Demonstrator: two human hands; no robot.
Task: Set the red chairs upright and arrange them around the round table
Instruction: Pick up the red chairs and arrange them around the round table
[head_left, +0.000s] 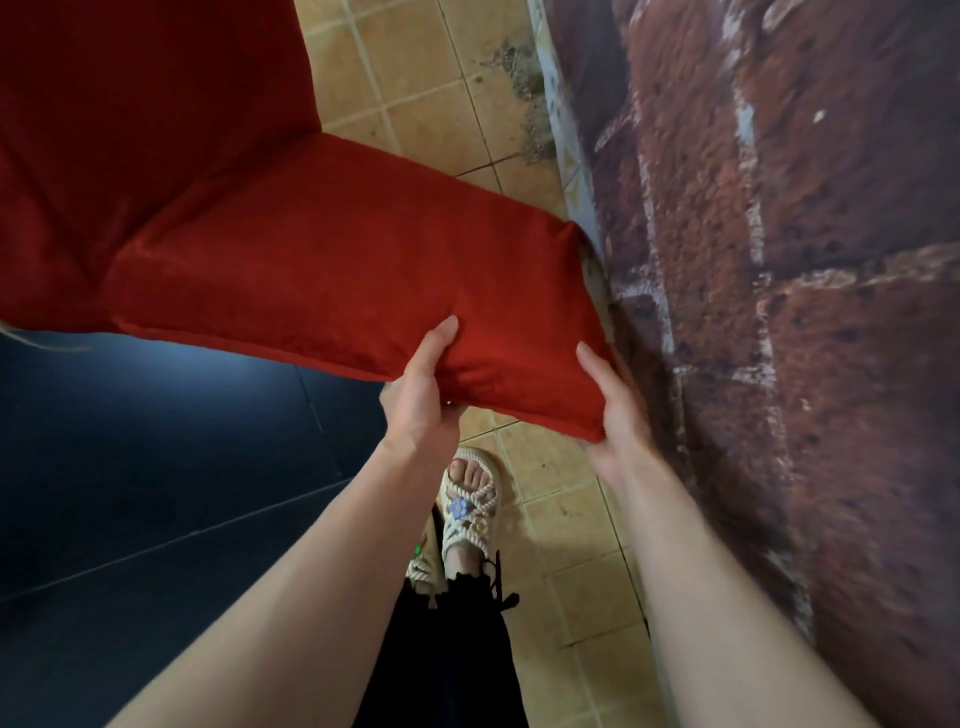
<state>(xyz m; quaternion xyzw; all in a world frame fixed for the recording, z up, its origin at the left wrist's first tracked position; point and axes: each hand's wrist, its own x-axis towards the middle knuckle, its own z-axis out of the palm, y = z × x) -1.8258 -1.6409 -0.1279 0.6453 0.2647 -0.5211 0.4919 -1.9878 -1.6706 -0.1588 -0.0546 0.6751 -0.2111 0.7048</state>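
Where head view cuts off top and left, red chair seen only in part; legs hidden. Padded corner gripped by left hand, thumb on top, and right hand, fingers hidden behind, above tiled floor, near brick wall. Dark blue area at left not identifiable.

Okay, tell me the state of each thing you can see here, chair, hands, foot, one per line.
Red chair: held by its padded edge, corner close to the brick wall; legs out of view.
Left hand: grips the padded edge, thumb on top.
Right hand: grips the padded corner.
Sandalled foot: flat on the tiled floor.
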